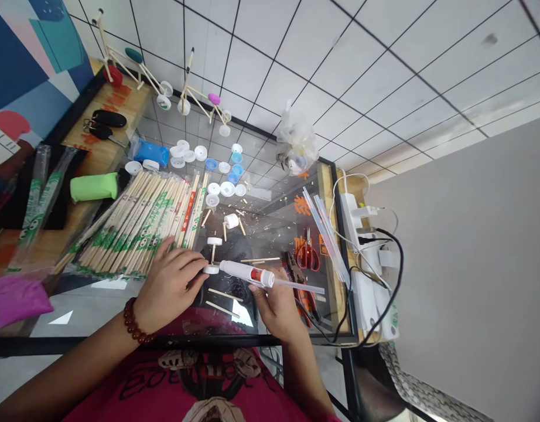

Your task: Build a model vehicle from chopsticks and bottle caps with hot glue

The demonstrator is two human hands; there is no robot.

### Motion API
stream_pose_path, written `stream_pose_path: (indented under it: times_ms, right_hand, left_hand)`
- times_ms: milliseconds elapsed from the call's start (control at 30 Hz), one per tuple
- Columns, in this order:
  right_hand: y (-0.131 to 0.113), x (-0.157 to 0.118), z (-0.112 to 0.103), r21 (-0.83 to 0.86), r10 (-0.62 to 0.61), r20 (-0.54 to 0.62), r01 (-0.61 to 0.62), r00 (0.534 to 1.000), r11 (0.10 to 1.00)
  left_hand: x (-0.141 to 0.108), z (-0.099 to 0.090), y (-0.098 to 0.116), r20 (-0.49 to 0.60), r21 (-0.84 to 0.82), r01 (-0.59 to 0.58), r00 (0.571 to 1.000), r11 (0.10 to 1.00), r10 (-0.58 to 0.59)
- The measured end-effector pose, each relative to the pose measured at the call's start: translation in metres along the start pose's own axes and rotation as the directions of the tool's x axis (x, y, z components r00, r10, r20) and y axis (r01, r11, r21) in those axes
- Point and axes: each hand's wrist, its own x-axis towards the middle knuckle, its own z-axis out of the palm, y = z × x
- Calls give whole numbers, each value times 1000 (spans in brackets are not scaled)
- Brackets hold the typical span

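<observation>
My right hand (276, 302) grips a white hot glue gun (241, 271), with a clear glue stick (300, 286) sticking out of its back end. The gun's nozzle points left and meets a white bottle cap (211, 269). Thumb and fingers of my left hand (175, 284) pinch that cap at its edge. A short wooden stick links it to a second white cap (214, 241), like wheels on an axle. Loose wooden stick pieces (225, 293) lie on the glass just below. A further white cap piece with stick legs (231, 221) stands a little beyond.
Wrapped chopsticks (142, 228) cover the left side, with white and blue bottle caps (227, 189) behind. Red scissors (308, 258), pliers (296, 269) and spare glue sticks (327, 234) lie right, near a power strip (353, 217) and cables. Stick-and-cap models (200, 102) stand at the back.
</observation>
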Motion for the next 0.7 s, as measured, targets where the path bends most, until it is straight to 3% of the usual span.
stream_pose_path:
  times_ms: [300,700]
  right_hand:
    - [-2,-1,-1,-23,-19,-39,18,999,1000]
    - [-1,-2,1,3,33,-6,-32,999,999]
  left_hand:
    - [0,0,0,-6,-1,-3,1000,1000,3]
    - [-1,0,1,6,6,6,1000,1000,-6]
